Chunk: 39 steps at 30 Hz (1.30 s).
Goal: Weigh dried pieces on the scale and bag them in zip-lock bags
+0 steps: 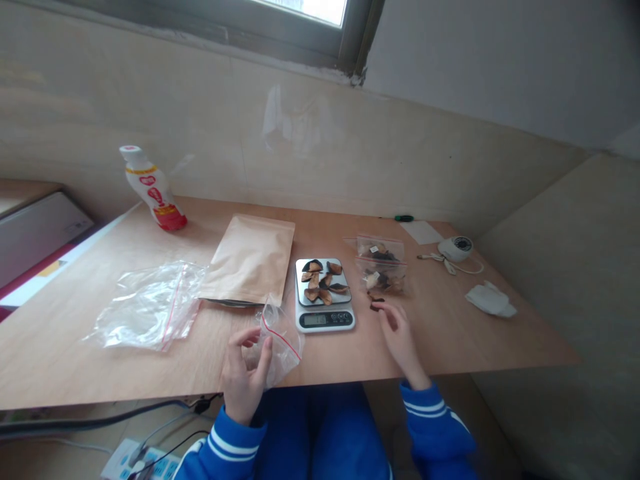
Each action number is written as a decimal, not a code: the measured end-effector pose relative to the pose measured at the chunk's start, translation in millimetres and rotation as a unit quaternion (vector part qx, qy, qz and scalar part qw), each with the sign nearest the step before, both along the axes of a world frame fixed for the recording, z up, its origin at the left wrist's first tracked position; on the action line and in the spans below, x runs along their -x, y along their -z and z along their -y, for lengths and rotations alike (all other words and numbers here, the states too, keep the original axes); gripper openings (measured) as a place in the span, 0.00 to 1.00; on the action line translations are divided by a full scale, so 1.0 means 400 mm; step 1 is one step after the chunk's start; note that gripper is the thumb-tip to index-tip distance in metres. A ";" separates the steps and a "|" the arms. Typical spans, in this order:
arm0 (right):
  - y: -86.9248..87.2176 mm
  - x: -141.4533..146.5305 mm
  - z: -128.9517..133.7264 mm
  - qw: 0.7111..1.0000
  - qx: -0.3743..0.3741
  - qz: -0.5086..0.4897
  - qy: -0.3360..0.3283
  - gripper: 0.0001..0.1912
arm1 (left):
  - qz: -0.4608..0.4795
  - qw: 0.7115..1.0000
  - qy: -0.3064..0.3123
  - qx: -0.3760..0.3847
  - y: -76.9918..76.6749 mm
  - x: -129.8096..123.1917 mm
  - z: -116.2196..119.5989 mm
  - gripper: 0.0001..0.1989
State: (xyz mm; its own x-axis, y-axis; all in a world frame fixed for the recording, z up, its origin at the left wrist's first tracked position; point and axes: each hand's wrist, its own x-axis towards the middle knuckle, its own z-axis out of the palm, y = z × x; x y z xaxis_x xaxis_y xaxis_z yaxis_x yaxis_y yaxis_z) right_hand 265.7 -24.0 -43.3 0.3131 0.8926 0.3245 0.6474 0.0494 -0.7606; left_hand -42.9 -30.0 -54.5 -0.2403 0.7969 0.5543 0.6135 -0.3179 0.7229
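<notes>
At the table's front edge, the left hand (243,377) gripped a zip bag (283,347), its red seal slanting down rightward. The right hand (400,340) pinched a dark dried piece (376,307), long axis lying crosswise, near the digital kitchen scale (325,319).

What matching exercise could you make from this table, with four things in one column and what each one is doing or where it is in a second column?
Things:
1. Left hand
2. Right hand
3. Digital kitchen scale
4. Kraft paper pouch

States:
A. Carrying dark-edged slices on its metal top
B. Lying flat just left of the scale
C. Holding a clear zip bag
D. Nearest a small dark piece on the table

Right pairs: 1-C, 2-D, 3-A, 4-B.
</notes>
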 end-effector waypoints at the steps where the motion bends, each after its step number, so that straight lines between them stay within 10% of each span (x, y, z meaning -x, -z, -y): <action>1: 0.013 -0.003 0.013 1.000 -0.006 0.008 0.009 0.14 | -0.001 1.000 -0.002 0.000 0.000 0.000 0.000 0.11; 39: 0.019 0.031 0.025 0.999 -0.016 0.047 0.019 0.13 | -0.027 1.000 -0.006 0.015 -0.043 0.003 0.015 0.12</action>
